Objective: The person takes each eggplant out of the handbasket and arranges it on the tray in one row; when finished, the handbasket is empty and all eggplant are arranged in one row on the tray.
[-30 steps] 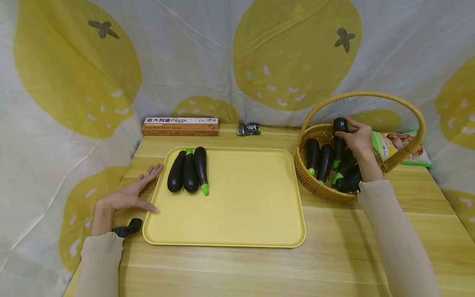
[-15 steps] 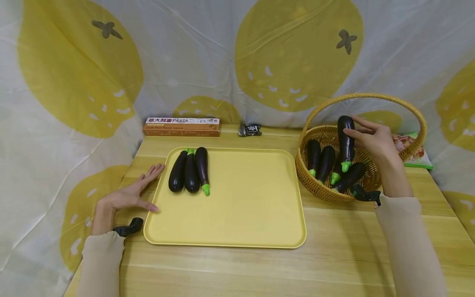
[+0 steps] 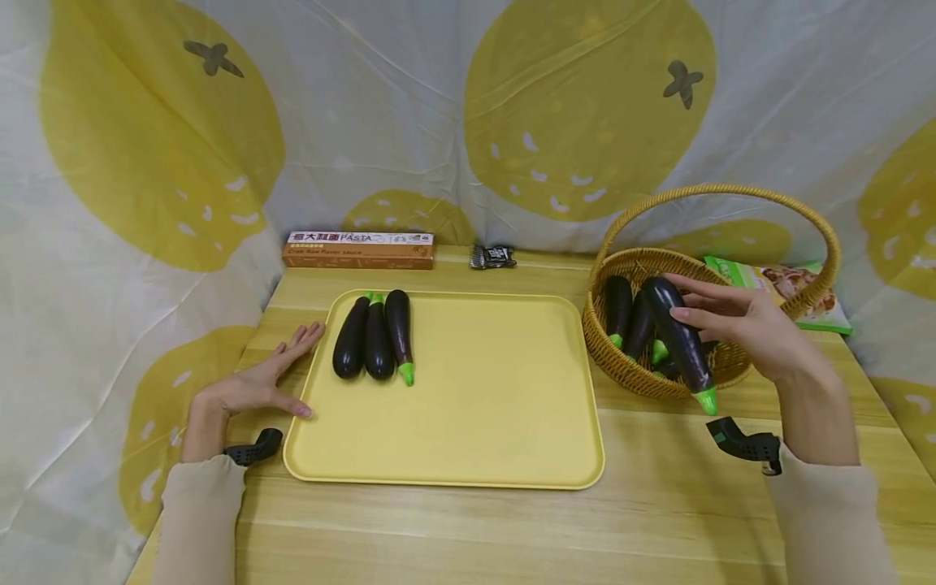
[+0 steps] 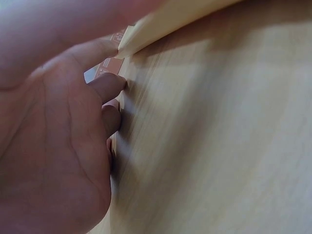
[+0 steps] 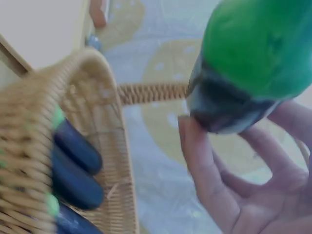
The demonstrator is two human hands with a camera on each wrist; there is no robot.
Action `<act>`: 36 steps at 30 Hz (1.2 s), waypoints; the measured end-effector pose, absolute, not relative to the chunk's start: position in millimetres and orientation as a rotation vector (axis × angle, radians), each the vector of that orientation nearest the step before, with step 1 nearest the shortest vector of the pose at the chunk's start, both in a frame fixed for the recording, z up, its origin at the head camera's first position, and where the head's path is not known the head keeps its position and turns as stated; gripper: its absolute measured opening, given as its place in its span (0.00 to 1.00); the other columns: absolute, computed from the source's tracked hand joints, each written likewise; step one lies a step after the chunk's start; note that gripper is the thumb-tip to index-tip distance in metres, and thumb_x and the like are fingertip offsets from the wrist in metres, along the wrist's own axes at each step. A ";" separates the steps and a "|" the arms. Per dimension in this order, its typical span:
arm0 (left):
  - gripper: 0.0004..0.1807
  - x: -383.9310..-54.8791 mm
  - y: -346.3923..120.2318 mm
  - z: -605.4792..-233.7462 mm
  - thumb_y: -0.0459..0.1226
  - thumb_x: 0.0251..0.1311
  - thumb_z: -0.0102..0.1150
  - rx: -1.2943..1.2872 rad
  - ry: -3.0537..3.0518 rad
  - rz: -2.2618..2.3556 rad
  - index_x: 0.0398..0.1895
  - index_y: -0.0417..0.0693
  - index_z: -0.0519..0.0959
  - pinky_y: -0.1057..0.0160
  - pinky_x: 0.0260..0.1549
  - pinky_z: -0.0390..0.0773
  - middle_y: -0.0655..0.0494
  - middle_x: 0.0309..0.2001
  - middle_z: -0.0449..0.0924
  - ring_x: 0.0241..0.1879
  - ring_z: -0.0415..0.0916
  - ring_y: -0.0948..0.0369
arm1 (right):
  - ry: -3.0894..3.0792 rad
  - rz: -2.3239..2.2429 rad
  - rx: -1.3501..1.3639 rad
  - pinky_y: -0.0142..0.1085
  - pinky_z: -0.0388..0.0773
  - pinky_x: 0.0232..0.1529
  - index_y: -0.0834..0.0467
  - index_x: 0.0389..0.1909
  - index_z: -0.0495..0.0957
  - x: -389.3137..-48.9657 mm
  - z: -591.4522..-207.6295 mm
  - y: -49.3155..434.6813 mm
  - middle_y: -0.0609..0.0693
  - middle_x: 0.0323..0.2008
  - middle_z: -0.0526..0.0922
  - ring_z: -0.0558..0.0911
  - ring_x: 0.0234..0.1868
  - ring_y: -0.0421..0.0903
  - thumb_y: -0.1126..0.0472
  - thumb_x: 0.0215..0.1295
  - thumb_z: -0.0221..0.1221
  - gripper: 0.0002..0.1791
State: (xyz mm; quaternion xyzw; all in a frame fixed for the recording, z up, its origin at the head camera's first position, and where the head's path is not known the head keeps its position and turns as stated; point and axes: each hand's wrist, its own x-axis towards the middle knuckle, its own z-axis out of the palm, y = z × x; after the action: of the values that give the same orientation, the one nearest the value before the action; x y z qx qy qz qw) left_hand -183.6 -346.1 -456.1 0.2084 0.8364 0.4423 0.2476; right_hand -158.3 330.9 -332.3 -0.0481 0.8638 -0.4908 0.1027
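Observation:
My right hand (image 3: 768,333) pinches a dark purple eggplant (image 3: 680,337) between thumb and fingers, above the front right of a wicker basket (image 3: 601,349). The eggplant tilts, its green stem end low; that end looms large in the right wrist view, where the hand (image 5: 258,190) grips just behind it. Several more eggplants (image 5: 75,183) lie inside the basket, partly hidden. Three eggplants (image 3: 378,341) lie side by side at the upper left of a yellow tray (image 3: 483,398). With fingers spread, my left hand (image 3: 249,386) touches the tray's left edge; the left wrist view shows its palm (image 4: 53,141).
Behind the tray stand a pasta box (image 3: 358,250) and a small black packet (image 3: 493,257). A green and white food bag (image 3: 797,292) lies behind the basket, whose tall handle (image 3: 720,189) arches over it. A lemon-print cloth (image 3: 409,106) hangs around the wooden table (image 3: 439,528).
The right hand has drawn the eggplant up out of the basket and toward the front, tilting its stem end to the right. The left hand and the tray have stayed put.

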 end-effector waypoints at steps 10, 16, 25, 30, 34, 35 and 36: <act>0.70 -182.7 -348.6 -453.8 0.36 0.49 0.80 0.560 2.304 1.166 0.86 0.57 0.37 0.19 0.67 0.20 0.47 0.84 0.18 0.79 0.10 0.34 | 2.423 -1.539 -0.295 0.27 0.83 0.48 0.45 0.75 0.70 -156.1 -354.8 255.0 0.44 0.65 0.79 0.80 0.57 0.33 0.54 0.73 0.64 0.31; 0.70 -180.2 -346.7 -455.8 0.38 0.49 0.81 0.572 2.316 1.143 0.86 0.57 0.37 0.19 0.67 0.21 0.45 0.84 0.19 0.79 0.11 0.33 | 2.329 -1.623 -0.249 0.34 0.86 0.45 0.46 0.74 0.72 -179.8 -389.3 182.6 0.57 0.69 0.77 0.86 0.53 0.40 0.52 0.70 0.67 0.32; 0.70 -182.6 -345.0 -458.4 0.37 0.49 0.81 0.568 2.311 1.162 0.86 0.58 0.38 0.19 0.66 0.21 0.46 0.84 0.19 0.79 0.10 0.34 | 2.284 -1.695 -0.075 0.41 0.90 0.37 0.47 0.72 0.75 -221.1 -429.4 73.4 0.61 0.54 0.84 0.86 0.35 0.43 0.54 0.69 0.68 0.31; 0.70 -182.9 -345.1 -458.1 0.37 0.49 0.81 0.564 2.313 1.164 0.86 0.57 0.38 0.18 0.66 0.21 0.47 0.84 0.19 0.79 0.10 0.34 | 2.438 -1.600 -0.069 0.35 0.86 0.33 0.49 0.70 0.77 -236.0 -435.1 36.3 0.61 0.50 0.87 0.83 0.29 0.41 0.54 0.68 0.69 0.30; 0.70 -183.4 -346.7 -458.9 0.37 0.49 0.81 0.582 2.321 1.165 0.86 0.56 0.38 0.20 0.68 0.20 0.47 0.85 0.20 0.80 0.12 0.37 | 2.580 -1.497 -0.071 0.28 0.68 0.24 0.49 0.69 0.78 -243.8 -438.4 16.3 0.59 0.46 0.90 0.76 0.22 0.39 0.53 0.67 0.69 0.29; 0.70 -183.3 -347.2 -459.0 0.37 0.49 0.81 0.583 2.323 1.166 0.86 0.56 0.38 0.20 0.68 0.20 0.47 0.85 0.20 0.80 0.12 0.37 | 2.598 -1.488 -0.066 0.28 0.65 0.23 0.49 0.69 0.78 -245.0 -439.3 12.3 0.59 0.45 0.91 0.74 0.20 0.40 0.54 0.67 0.69 0.29; 0.70 -183.2 -347.6 -459.1 0.37 0.49 0.81 0.583 2.324 1.168 0.86 0.56 0.38 0.21 0.68 0.20 0.47 0.85 0.20 0.80 0.12 0.37 | 2.609 -1.481 -0.060 0.29 0.63 0.21 0.49 0.69 0.78 -245.7 -439.9 8.6 0.59 0.44 0.91 0.72 0.18 0.40 0.54 0.67 0.69 0.29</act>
State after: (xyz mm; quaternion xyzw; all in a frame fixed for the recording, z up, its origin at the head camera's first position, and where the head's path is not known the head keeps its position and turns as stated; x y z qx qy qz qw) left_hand -183.2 -347.6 -459.1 0.2126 0.8474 0.4256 0.2357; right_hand -245.7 8.6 -439.9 -0.0200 0.8673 -0.4923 0.0705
